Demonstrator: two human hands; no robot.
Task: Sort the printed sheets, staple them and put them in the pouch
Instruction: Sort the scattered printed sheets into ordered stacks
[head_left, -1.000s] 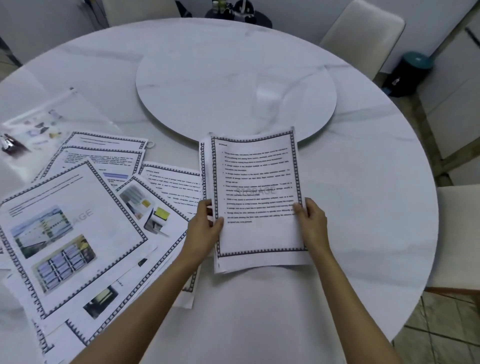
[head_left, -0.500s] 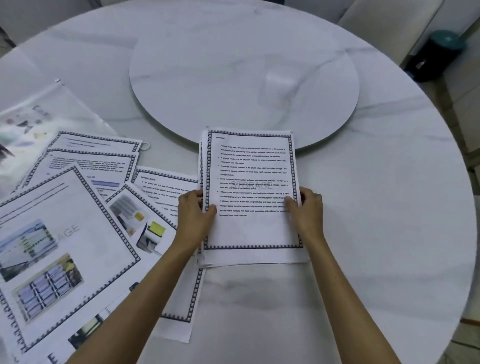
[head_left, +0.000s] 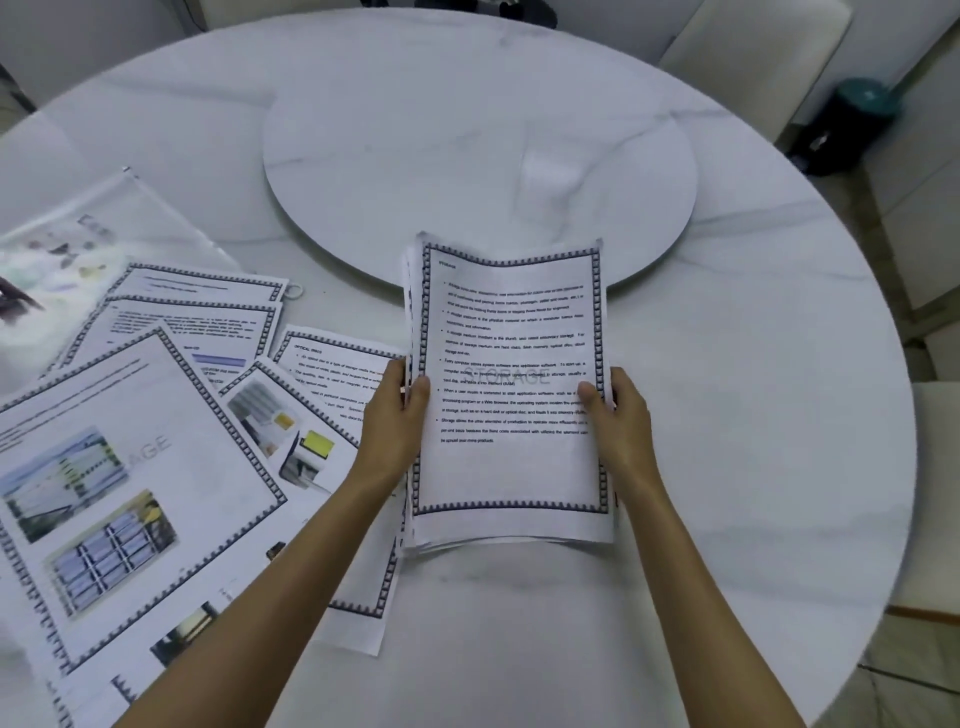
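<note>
A: Head view. Where is the stack of sheets (head_left: 511, 405)?

B: On the near side of the turntable (head_left: 478, 156). It is held tilted toward the camera, and its top edge overlaps the turntable's near rim. The top page has a dark patterned border, bulleted text and a faint "STORAGE" watermark. Whether its lower edge touches the surface (head_left: 769, 374) cannot be told.

A: And the hands?

B: The left hand (head_left: 392, 421) grips the stack's left edge and the right hand (head_left: 623, 426) grips its right edge. On both hands the fingers (head_left: 420, 391) are clamped on the paper, with the thumb on the top page and the rest hidden behind it. The page bows slightly between the two grips.

A: The other task items?

B: The loose sheets (head_left: 135, 467) are fanned out and overlapping, left of the turntable and nearer the camera. Some carry photographs and one carries a yellow block. The nearest lies partly under the left forearm. The pouch (head_left: 78, 228) is translucent and lies flat, left of the turntable and beyond the loose sheets. Its contents are blurred.

A: The surroundings?

B: A pale chair (head_left: 753, 57) stands beyond the turntable on the right. A dark bin (head_left: 852, 124) with a teal lid sits right of the chair, on the floor.
</note>
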